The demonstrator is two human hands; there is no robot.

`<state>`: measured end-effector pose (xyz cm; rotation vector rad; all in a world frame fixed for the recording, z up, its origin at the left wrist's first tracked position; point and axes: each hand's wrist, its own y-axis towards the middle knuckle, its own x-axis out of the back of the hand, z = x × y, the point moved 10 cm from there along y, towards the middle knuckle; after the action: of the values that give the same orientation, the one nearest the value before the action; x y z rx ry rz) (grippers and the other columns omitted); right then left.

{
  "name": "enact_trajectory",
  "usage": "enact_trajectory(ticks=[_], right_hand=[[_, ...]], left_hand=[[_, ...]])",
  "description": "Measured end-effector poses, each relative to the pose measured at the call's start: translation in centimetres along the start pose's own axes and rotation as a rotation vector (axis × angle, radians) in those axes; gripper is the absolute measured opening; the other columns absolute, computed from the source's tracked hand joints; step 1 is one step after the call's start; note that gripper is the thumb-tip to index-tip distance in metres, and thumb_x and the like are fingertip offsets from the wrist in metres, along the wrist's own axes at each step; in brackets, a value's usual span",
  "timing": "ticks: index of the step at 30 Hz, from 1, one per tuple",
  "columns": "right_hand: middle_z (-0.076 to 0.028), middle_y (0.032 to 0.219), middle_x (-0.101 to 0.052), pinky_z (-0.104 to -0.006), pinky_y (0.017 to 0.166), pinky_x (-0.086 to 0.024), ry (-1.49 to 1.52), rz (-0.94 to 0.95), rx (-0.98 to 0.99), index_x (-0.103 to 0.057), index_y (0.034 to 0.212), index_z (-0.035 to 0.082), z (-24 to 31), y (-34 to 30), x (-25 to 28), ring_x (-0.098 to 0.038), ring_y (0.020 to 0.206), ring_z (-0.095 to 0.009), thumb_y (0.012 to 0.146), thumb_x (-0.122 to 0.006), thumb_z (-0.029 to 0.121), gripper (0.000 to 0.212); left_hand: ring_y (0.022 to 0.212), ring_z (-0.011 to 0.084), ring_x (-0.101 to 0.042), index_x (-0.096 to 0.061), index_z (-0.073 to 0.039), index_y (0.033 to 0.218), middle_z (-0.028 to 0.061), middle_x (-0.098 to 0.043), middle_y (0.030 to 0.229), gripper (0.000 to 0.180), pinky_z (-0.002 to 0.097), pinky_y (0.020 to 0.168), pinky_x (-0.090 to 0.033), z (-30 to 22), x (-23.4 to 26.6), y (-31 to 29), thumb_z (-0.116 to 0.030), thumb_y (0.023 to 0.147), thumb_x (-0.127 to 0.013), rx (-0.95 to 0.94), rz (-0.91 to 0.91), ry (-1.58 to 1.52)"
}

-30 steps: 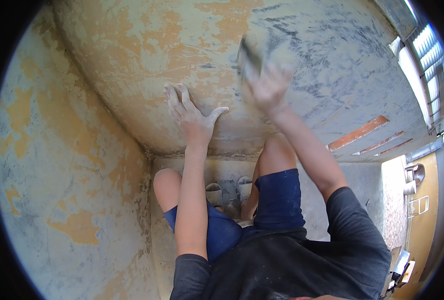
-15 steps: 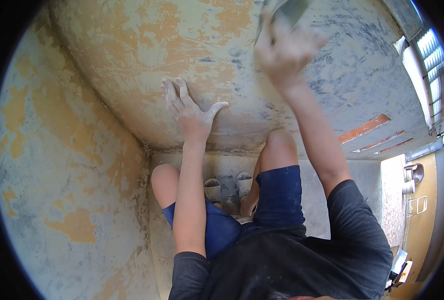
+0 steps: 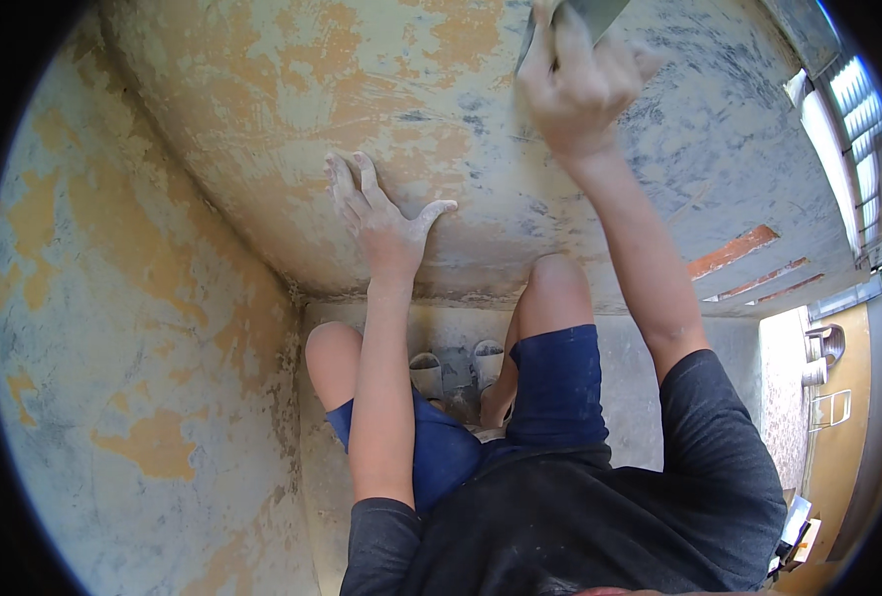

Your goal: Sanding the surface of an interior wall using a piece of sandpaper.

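Observation:
My left hand (image 3: pixel 386 219) lies flat on the wall (image 3: pixel 292 189) in front of me, fingers stretched and thumb out to the right. Whitish dust coats its fingers. Higher up and to the right, my right hand (image 3: pixel 585 94), slightly smeared by motion, grips a flat, curled grey-green sheet (image 3: pixel 600 14) against the same wall. It looks like sandpaper, but its kind cannot be made out for sure. The upper part of the sheet runs out of the picture. The wall surface is patchy, with tan, pale grey and dark smudged areas.
A second patchy wall (image 3: pixel 143 348) meets this one in a corner at left. Reddish slots (image 3: pixel 734 253) cut the wall at right. My bent knees (image 3: pixel 560 288) are close to it, above the grey floor (image 3: pixel 640 397). Far right are stacked chairs (image 3: pixel 826 348).
My right hand has shifted slightly right and upward along the wall with the sheet. My left hand stays in nearly the same spot.

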<state>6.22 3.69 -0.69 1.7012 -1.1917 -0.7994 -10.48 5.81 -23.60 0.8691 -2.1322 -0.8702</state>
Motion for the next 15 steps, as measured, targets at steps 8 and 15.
enact_trajectory(ticks=[8,15], right_hand=[[-0.002,0.075,-0.063,-0.0389,0.071,-0.035,0.139,0.048,0.181,-0.078,0.115,0.007,4.4,-7.4,-0.1,-0.054,0.067,-0.018,0.083,-0.068,0.011,0.034],[-0.003,0.073,-0.061,-0.0353,0.069,-0.031,0.033,0.02,0.113,-0.078,0.118,0.005,3.5,-6.3,0.0,-0.053,0.066,-0.016,0.08,-0.071,0.012,0.038]], left_hand=[[0.157,0.048,-0.018,-0.023,-0.003,0.165,0.0298,-0.014,0.171,0.136,0.0628,0.125,-0.023,0.2,0.4,-0.1,-0.068,0.064,-0.087,-0.039,-0.021,0.006],[0.158,0.0488,-0.017,-0.023,-0.002,0.165,0.0302,-0.014,0.171,0.136,0.0632,0.125,-0.023,0.3,0.1,0.0,-0.07,0.065,-0.085,-0.006,-0.008,0.006]])
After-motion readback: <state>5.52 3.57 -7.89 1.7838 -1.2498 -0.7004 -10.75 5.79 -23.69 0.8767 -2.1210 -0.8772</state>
